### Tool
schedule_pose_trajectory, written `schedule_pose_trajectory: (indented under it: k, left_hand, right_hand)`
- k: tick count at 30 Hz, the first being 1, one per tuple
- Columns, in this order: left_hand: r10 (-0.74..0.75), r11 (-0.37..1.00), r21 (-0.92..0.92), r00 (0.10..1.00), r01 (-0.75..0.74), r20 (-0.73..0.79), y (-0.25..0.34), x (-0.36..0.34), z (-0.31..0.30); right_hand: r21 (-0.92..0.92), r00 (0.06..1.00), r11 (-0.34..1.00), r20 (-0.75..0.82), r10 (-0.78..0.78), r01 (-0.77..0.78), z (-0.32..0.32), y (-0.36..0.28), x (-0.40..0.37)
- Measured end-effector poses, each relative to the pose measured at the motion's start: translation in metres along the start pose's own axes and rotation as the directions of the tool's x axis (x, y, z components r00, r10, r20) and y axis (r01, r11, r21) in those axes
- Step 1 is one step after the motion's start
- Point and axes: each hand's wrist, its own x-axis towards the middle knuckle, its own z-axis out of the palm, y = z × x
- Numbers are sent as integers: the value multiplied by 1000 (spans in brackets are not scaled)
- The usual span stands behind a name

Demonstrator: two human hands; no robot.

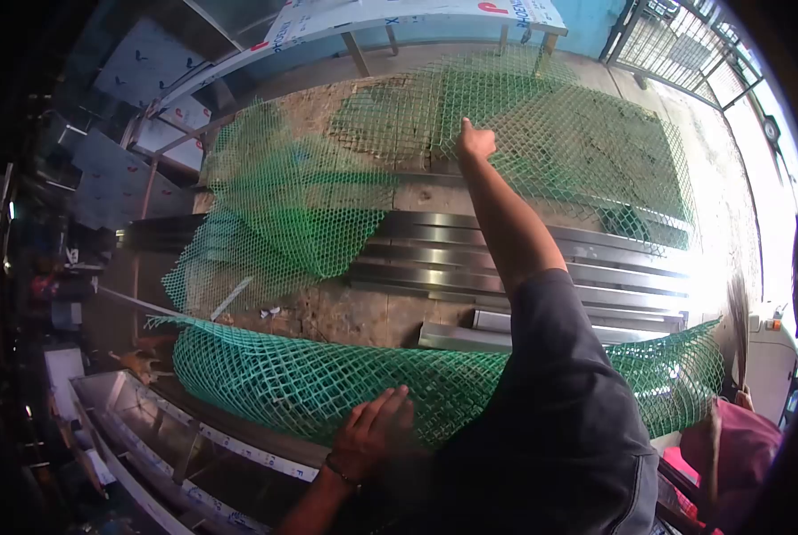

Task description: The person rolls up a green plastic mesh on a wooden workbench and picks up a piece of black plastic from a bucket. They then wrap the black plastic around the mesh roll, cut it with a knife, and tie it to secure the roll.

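Observation:
My right arm, in a dark sleeve, reaches far forward. At its end my right hand (476, 141) is closed, with one digit pointing away from me, at a sheet of green plastic mesh (559, 134); the exact grip is small in view. Close to my body, a curled length of green mesh (274, 379) runs across from left to right. My left hand (374, 432), partly blurred, is at its near side with fingers stretched out. Another loose green mesh piece (301, 223) lies bunched on the left, over the boards and metal.
Long shiny metal channels (434, 256) lie across the middle on worn boards (354, 316). A metal frame (171, 446) stands at the lower left. Film-covered panels (417, 11) are at the back, with a barred gate (675, 53). Dark red cloth (742, 459) is at the lower right.

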Motion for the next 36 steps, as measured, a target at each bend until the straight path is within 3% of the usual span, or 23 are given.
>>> schedule_pose_trajectory:
  k: [3, 5, 6, 9, 10, 11, 13, 15, 19, 23, 26, 27, 28, 30, 32, 33, 35, 36]
  left_hand:
    - [6, 999, 34, 999, -7, 41, 0, -2, 2]
    - [7, 999, 36, 999, -8, 33, 0, -3, 3]
    - [9, 999, 40, 1000, -10, 30, 0, -3, 3]
    - [-18, 1000, 6, 999, 17, 44, 2, -1, 1]
    - [-28, 1000, 13, 999, 27, 43, 1, -1, 3]
    - [-10, 999, 31, 999, 9, 49, 0, -3, 6]
    - [-34, 998, 64, 998, 30, 58, 3, -5, 4]
    - [-20, 999, 34, 998, 18, 57, 4, -1, -3]
    - [-39, 999, 18, 998, 38, 53, 4, 0, -3]
    - [-35, 999, -24, 999, 36, 37, 3, 1, -1]
    - [-41, 999, -24, 999, 41, 16, 5, 5, -5]
    - [-54, 998, -20, 998, 54, 11, 6, 5, -7]
    - [-46, 998, -31, 999, 46, 7, 4, 6, -6]
    - [-15, 999, 36, 999, 17, -34, 2, 5, -2]
    - [-4, 999, 32, 999, 5, -49, -1, 6, 0]
    - [5, 999, 46, 998, -2, -59, -2, 7, -1]
    - [-1, 1000, 23, 997, 3, -78, 1, 7, -3]
    - [-9, 1000, 13, 996, 11, -90, 1, 8, -4]
  right_hand:
    - [36, 997, 996, -21, 77, -76, 5, -9, 14]
    - [-39, 987, 987, -34, 156, -157, 11, -11, 20]
    - [-87, 994, 993, -77, 77, -84, 21, -5, 22]
    - [-109, 989, 985, 51, 139, -132, 31, -12, 26]
    - [-103, 984, 985, -133, 122, -136, 43, -11, 27]
    - [-102, 985, 986, -120, 121, -134, 48, -5, 37]
    - [-86, 996, 995, 70, 48, -42, 53, 10, 63]
    - [-98, 997, 994, 57, 56, -51, 38, -3, 43]
    - [-2, 963, 964, -26, 267, -267, 37, -17, 49]
    - [-28, 955, 960, -111, 275, -280, 52, -12, 63]
    - [220, 996, 974, -74, -45, 61, 38, -24, 37]
    - [289, 975, 936, -150, -165, 203, 35, -35, 36]
    - [344, 932, 873, -231, -278, 346, 37, -50, 41]
    - [663, 875, 583, -267, -403, 470, 46, -84, 61]
    - [753, 799, 422, -224, -558, 505, 1, -135, 9]
    - [744, 793, 425, -226, -566, 515, -16, -152, -16]
    - [934, 711, 222, -47, -701, 280, -47, -172, -64]
    - [934, 656, 232, -4, -755, 273, -58, -176, -83]
